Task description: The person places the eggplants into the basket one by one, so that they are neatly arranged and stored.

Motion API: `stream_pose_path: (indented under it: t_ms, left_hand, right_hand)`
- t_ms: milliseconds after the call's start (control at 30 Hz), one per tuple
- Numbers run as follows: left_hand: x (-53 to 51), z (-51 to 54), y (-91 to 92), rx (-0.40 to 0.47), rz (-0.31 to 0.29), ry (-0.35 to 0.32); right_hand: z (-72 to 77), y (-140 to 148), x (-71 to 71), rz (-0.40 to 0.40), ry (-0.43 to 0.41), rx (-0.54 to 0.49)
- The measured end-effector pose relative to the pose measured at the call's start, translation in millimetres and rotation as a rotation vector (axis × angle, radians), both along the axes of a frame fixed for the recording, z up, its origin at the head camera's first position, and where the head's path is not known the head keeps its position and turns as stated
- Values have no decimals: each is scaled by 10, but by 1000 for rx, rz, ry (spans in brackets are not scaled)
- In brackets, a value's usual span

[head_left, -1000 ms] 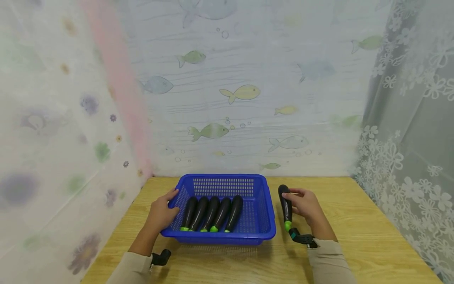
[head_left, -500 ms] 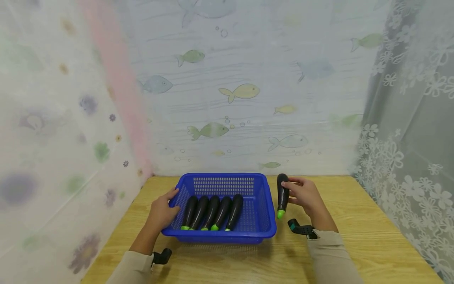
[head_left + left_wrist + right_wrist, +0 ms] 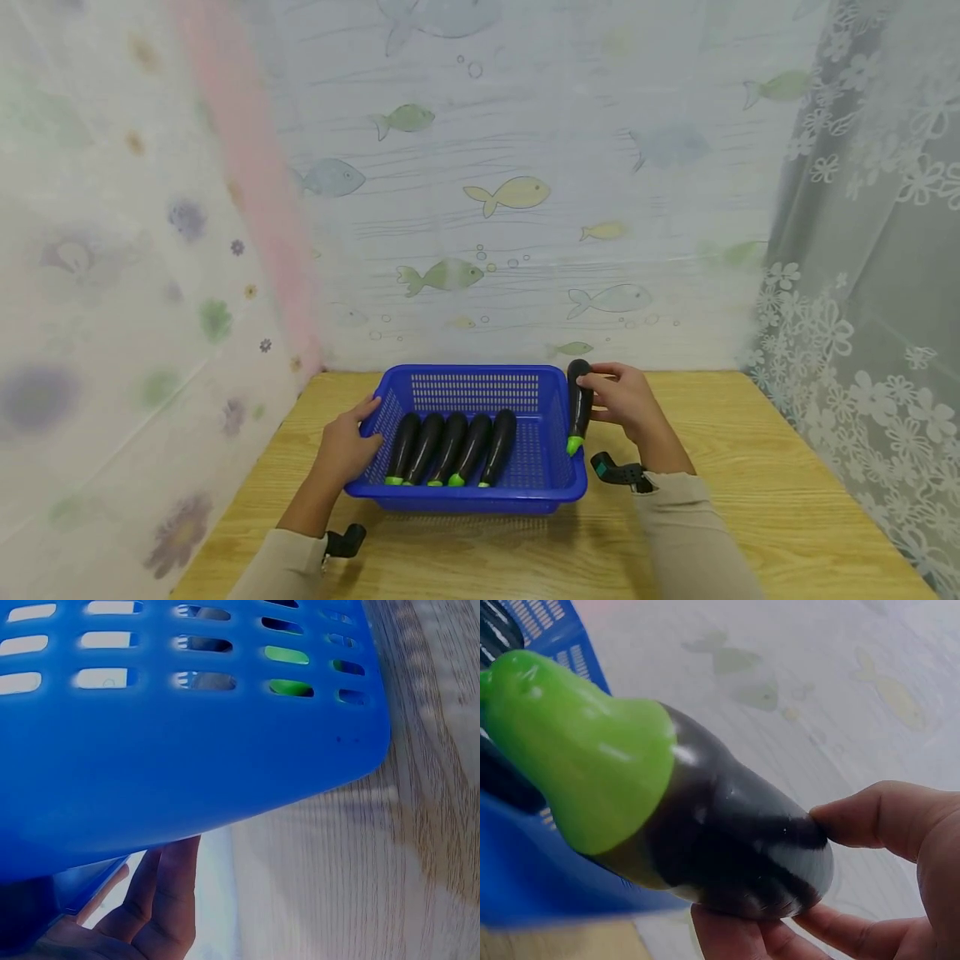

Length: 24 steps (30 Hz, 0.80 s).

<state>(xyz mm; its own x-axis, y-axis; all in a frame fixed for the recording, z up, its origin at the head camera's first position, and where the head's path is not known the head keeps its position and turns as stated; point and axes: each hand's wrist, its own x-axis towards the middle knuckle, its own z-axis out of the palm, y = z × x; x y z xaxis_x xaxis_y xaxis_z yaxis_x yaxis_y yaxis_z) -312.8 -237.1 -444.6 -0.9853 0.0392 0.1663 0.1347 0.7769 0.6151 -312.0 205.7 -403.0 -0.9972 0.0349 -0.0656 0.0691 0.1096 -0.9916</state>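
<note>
My right hand (image 3: 628,404) pinches a dark eggplant (image 3: 579,407) with a bright green stem end, thumb on one side and fingers on the other. It hangs over the right rim of a blue plastic basket (image 3: 465,492), stem end down and towards me. In the right wrist view the green cap (image 3: 585,750) is close to the camera. My left hand (image 3: 347,447) grips the basket's left rim; the left wrist view shows fingers (image 3: 174,900) below the rim. Inside the basket, several eggplants (image 3: 448,450) lie side by side on the left, green ends towards me.
The basket stands on a wooden table (image 3: 720,467) with slotted sides. Behind the table hangs a fish-print curtain (image 3: 510,275); flowered sheets hang at left and right. Black wrist cameras (image 3: 618,471) are strapped to both wrists.
My right hand has raised the eggplant from beside the basket and carried it left to the right rim. The left hand stays on the left rim.
</note>
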Motion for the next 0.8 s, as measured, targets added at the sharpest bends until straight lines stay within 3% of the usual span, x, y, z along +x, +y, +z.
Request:
stream_pose_path:
  t_ms: [433,800]
  left_hand:
    - [-17,-2,2,2,-2,-4]
    - [-3,-10,5,6,6,-16]
  right_hand:
    - [2,-345,-115,37,-2,-3]
    - [-5,-620,-144,80,-21,78]
